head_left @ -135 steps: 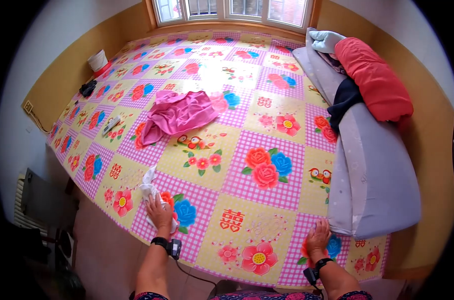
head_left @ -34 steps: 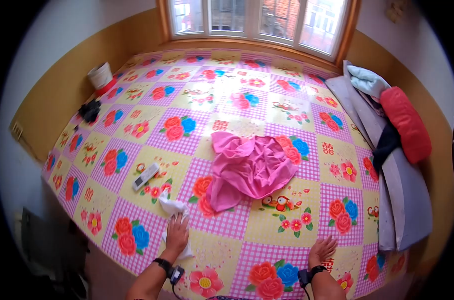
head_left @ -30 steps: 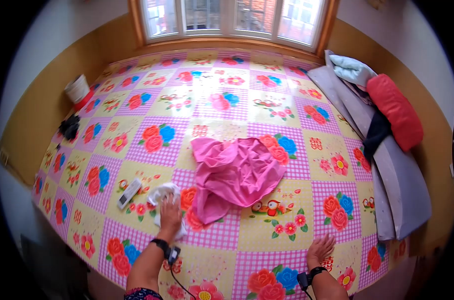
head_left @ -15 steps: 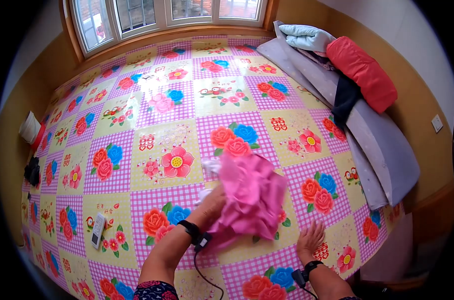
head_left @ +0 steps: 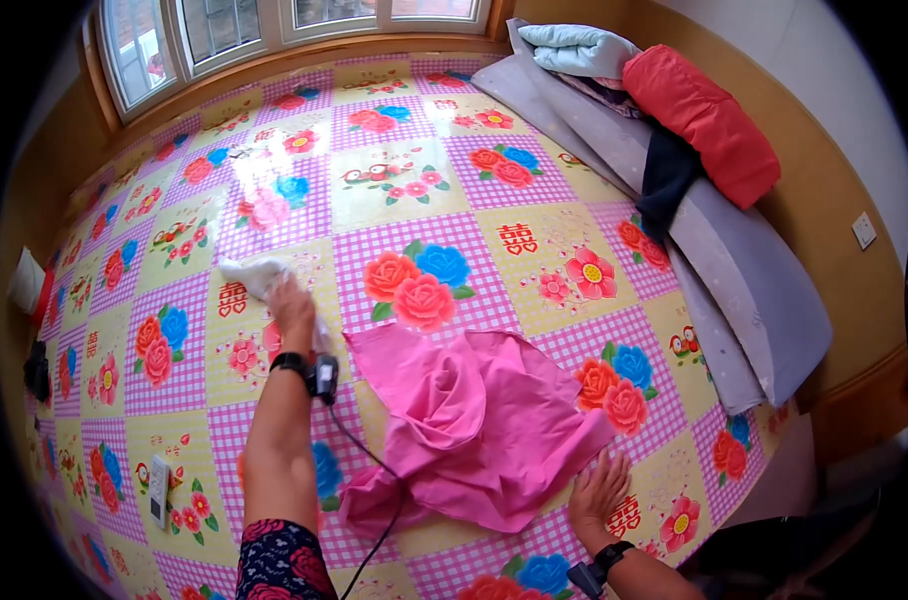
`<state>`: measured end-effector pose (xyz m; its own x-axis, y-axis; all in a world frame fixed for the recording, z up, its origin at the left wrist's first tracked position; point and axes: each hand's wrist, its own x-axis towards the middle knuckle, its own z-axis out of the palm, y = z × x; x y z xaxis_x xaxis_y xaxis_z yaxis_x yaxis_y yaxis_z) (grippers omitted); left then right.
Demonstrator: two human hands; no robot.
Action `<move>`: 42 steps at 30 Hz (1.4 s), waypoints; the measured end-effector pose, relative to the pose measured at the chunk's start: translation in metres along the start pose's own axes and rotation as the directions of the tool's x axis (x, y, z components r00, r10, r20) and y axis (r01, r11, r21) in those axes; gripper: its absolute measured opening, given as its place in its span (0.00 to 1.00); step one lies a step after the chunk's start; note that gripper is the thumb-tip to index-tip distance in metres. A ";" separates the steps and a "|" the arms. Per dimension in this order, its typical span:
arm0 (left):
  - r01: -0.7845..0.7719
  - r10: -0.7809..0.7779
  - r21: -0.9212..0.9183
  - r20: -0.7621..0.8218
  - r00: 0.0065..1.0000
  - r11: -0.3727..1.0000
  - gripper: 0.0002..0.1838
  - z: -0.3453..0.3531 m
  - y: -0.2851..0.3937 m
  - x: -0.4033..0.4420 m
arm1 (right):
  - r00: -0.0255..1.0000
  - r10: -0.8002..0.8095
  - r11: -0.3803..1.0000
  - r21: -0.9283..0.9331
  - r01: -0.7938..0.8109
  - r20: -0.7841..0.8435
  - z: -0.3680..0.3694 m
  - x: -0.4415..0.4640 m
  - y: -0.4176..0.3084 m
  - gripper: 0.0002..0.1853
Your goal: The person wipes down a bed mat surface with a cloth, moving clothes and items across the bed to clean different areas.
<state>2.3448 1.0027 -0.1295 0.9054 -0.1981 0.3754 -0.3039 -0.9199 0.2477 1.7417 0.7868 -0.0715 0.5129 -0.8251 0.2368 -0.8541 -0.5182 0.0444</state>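
My left hand (head_left: 292,308) presses a white cloth (head_left: 254,275) against the patterned sheet (head_left: 394,185), with the arm stretched forward and the cloth showing beyond and beside the fingers. A crumpled pink cloth (head_left: 474,425) lies between my two arms, and a black cable from the device on my left wrist runs over its left part. My right hand (head_left: 599,488) rests flat with fingers spread, near the right corner of the pink cloth, holding nothing.
A white remote (head_left: 159,491) lies at the left. Folded grey padding (head_left: 744,290) runs along the right side, bearing a red bundle (head_left: 702,125), a pale blue quilt (head_left: 577,50) and dark cloth (head_left: 666,180). A white container (head_left: 27,280) and a black item (head_left: 37,371) sit at the far left.
The view has turned right. My left hand and the white cloth have moved from beside the pink cloth to forward left. The pink cloth is more spread out, nearer my right hand.
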 end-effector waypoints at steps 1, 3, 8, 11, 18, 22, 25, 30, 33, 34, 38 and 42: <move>-0.084 0.079 -0.094 -0.047 0.996 0.992 0.26 0.026 0.026 0.014 | 1.000 -0.006 1.000 0.006 0.006 0.006 -0.001 0.002 0.001 0.31; -0.268 0.226 -0.239 -0.189 0.956 0.933 0.17 0.040 0.114 0.017 | 0.999 0.009 1.000 0.018 -0.010 0.038 -0.002 0.000 -0.001 0.31; -0.531 0.519 -0.522 -0.186 0.834 0.667 0.11 0.073 0.330 -0.026 | 1.000 0.000 1.000 0.016 -0.001 0.031 -0.002 0.001 0.002 0.31; -0.402 0.805 -0.721 0.372 0.462 0.564 0.21 0.002 0.426 -0.094 | 1.000 0.010 0.999 0.033 -0.011 0.019 -0.002 0.002 0.000 0.30; -0.784 0.833 -0.494 -0.189 0.519 0.377 0.18 0.014 0.461 -0.180 | 0.999 0.020 0.998 0.065 -0.023 0.038 0.003 0.000 0.005 0.31; -0.560 0.616 -0.394 0.022 0.787 0.729 0.17 0.028 0.389 -0.082 | 0.998 0.033 0.997 0.068 -0.037 0.060 -0.004 0.003 0.001 0.31; -0.301 0.381 -0.388 0.148 0.913 0.871 0.23 0.068 0.273 0.002 | 0.999 0.015 0.997 0.071 -0.017 0.040 -0.008 0.003 -0.002 0.31; -0.050 0.026 0.142 0.165 0.986 0.989 0.31 0.003 0.056 0.031 | 1.000 -0.007 0.999 0.053 0.007 0.010 -0.010 0.003 -0.001 0.30; 0.162 -0.192 0.398 0.036 0.981 0.903 0.28 -0.061 0.003 0.000 | 1.000 -0.006 0.998 0.066 0.006 0.001 -0.011 0.004 -0.002 0.30; 0.199 -0.240 0.378 0.063 0.969 0.904 0.28 -0.067 -0.022 -0.007 | 1.000 -0.003 0.998 0.066 0.003 0.003 -0.011 0.004 -0.004 0.30; 0.259 -0.304 0.428 0.037 0.952 0.866 0.30 -0.085 -0.071 -0.034 | 1.000 0.006 0.996 0.092 -0.009 0.029 -0.007 0.002 0.001 0.31; 0.229 -0.270 0.407 0.046 0.962 0.884 0.30 -0.090 -0.083 -0.053 | 0.999 0.021 0.995 0.101 -0.025 0.037 -0.007 0.003 0.000 0.32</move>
<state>2.2956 1.1194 -0.0898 0.9665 0.0421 0.2531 0.0588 -0.9965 -0.0587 1.7429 0.7862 -0.0642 0.4977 -0.8437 0.2014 -0.8535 -0.5177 -0.0594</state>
